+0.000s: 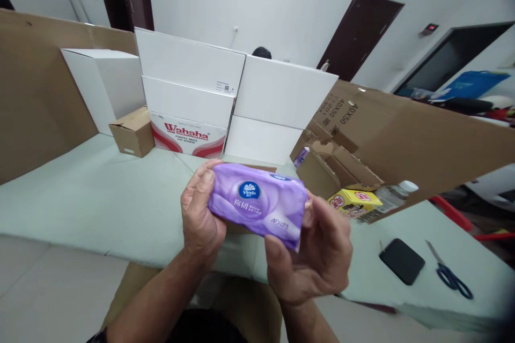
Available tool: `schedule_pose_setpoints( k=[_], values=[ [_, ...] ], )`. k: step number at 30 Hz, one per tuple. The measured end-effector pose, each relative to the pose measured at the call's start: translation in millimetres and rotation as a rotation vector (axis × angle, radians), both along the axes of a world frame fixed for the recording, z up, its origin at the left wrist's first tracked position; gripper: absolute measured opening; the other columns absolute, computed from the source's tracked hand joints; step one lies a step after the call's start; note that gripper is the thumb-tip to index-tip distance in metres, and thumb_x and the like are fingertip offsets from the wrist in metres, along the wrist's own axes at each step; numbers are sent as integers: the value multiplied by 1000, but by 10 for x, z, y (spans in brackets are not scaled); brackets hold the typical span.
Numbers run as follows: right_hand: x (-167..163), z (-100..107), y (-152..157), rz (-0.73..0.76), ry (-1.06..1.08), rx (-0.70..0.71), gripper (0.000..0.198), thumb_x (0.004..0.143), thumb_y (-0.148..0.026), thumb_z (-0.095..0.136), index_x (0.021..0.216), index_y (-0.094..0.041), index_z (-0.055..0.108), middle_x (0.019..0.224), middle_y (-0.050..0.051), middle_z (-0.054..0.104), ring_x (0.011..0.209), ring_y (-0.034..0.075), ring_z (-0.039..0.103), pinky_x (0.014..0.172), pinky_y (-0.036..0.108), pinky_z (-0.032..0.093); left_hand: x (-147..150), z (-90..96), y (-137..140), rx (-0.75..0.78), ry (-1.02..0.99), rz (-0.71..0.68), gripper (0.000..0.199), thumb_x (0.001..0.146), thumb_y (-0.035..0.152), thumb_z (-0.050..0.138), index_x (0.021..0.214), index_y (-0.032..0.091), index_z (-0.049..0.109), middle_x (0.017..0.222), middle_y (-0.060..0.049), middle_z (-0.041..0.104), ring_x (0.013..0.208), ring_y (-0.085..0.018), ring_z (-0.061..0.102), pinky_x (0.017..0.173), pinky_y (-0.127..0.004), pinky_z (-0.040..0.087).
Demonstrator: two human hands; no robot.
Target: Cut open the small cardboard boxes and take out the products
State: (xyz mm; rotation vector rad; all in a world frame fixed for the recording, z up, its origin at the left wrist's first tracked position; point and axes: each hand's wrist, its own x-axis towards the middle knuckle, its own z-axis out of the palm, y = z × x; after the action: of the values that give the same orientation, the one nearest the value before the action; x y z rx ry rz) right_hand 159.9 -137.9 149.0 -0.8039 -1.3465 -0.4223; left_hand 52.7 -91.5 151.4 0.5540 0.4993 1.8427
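Between my two hands I hold a purple Vinda tissue pack (257,201) above the table's near edge. My left hand (201,214) wraps round the pack's left end, thumb on the front face. My right hand (311,252) grips the right end, with the thumb at the lower edge and fingers behind the corner. The printed front and a strip of the top face me. Behind the pack, part of a brown cardboard piece (261,168) shows; the rest is hidden.
White boxes (277,139), one printed Wahaha, and a small brown carton (132,131) stand at the back. At right are an opened cardboard box (322,171), a yellow box (356,201), a clear bottle (390,198), a black flat object (401,261) and scissors (446,273). Cardboard walls border the table (72,187).
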Motion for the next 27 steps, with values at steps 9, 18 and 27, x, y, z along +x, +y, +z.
schedule_pose_setpoints(
  k=[9, 18, 27],
  values=[
    [145, 92, -42, -8, -247, 146, 33, 89, -28, 70, 121, -22, 69, 95, 4, 56, 84, 23, 60, 83, 55, 63, -139, -29, -218, -100, 77, -414, 59, 86, 70, 68, 120, 22, 73, 134, -12, 71, 124, -32, 67, 102, -45, 55],
    [182, 4, -98, -13, -263, -22, 81, 86, -38, 75, 159, -30, 40, 160, 13, 42, 140, 39, 51, 104, 65, 54, -165, -292, -288, 418, 510, 202, 44, 96, 66, 58, 108, 25, 70, 155, -12, 55, 147, -38, 46, 119, -59, 35],
    [447, 34, -232, 133, -387, -459, 94, 79, -31, 85, 157, -35, 34, 177, 11, 8, 161, 45, 17, 120, 74, 34, -74, -246, -249, 400, 403, 204, 44, 88, 59, 74, 117, 27, 72, 156, -12, 54, 149, -40, 47, 123, -58, 36]
  ],
)
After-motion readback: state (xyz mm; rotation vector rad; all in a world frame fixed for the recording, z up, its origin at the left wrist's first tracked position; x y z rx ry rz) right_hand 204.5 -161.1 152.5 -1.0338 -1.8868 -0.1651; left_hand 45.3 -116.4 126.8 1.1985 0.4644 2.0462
